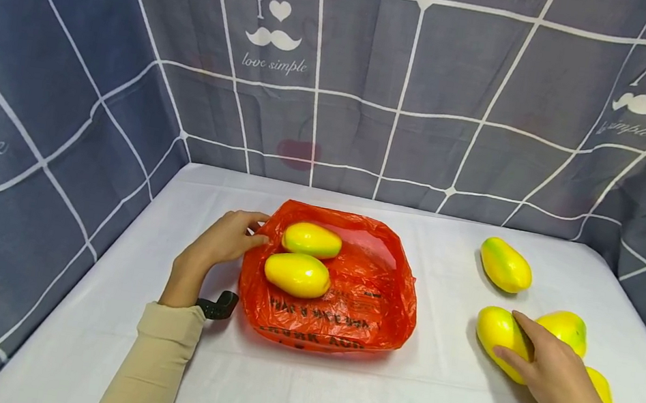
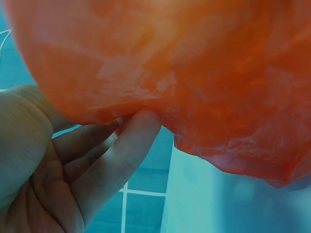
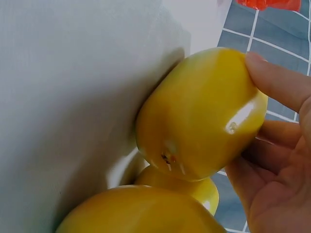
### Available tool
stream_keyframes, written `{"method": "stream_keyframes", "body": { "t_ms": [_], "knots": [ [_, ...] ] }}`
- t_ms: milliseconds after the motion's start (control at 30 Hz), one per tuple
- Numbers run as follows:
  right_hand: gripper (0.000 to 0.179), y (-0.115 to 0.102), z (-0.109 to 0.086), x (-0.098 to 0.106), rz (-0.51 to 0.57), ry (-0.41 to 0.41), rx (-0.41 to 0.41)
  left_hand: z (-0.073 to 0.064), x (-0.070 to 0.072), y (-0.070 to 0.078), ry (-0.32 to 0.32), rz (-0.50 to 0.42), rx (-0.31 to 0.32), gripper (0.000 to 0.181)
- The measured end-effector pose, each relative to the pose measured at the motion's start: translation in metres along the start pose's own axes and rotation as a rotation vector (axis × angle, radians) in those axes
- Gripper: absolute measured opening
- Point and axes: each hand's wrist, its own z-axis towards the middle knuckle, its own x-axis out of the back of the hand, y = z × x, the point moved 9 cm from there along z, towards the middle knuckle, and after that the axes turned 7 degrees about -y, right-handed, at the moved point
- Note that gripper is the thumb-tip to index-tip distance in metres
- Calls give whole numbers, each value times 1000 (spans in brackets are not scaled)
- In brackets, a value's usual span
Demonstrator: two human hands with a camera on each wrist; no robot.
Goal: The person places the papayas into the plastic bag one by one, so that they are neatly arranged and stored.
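A red plastic bag (image 1: 358,303) with dark print lies spread wide at the middle of the table, its mouth facing up. Inside, on its left side, are two yellow mangoes, a rear one (image 1: 311,240) and a front one (image 1: 297,275). My left hand (image 1: 234,237) holds the bag's left edge; in the left wrist view the red plastic (image 2: 160,63) covers part of its fingers. At the right, my right hand (image 1: 553,371) grips a yellow mango (image 3: 204,116) between thumb and fingers, low over the white cloth.
Close to the right hand lie two more mangoes, one behind it (image 1: 566,330) and one partly hidden under it (image 1: 600,392). Another greenish-yellow mango (image 1: 506,265) sits farther back. A white cloth (image 1: 332,402) covers the table, and grey checked curtains (image 1: 358,131) stand around it.
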Motion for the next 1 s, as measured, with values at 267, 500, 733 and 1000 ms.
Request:
{"method": "stream_keyframes", "body": {
  "t_ms": [267, 500, 733, 1000],
  "knots": [
    [76, -4, -3, -3, 52, 30, 27, 1, -1, -2, -1, 6, 5, 36],
    [72, -7, -7, -5, 67, 17, 39, 1, -1, -1, -8, 9, 9, 37],
    [78, -9, -7, -8, 82, 2, 63, 2, -2, -1, -9, 8, -1, 36],
    [82, -7, -6, -11, 74, -13, 54, 1, -1, -2, -6, 1, 4, 35]
  ]
}}
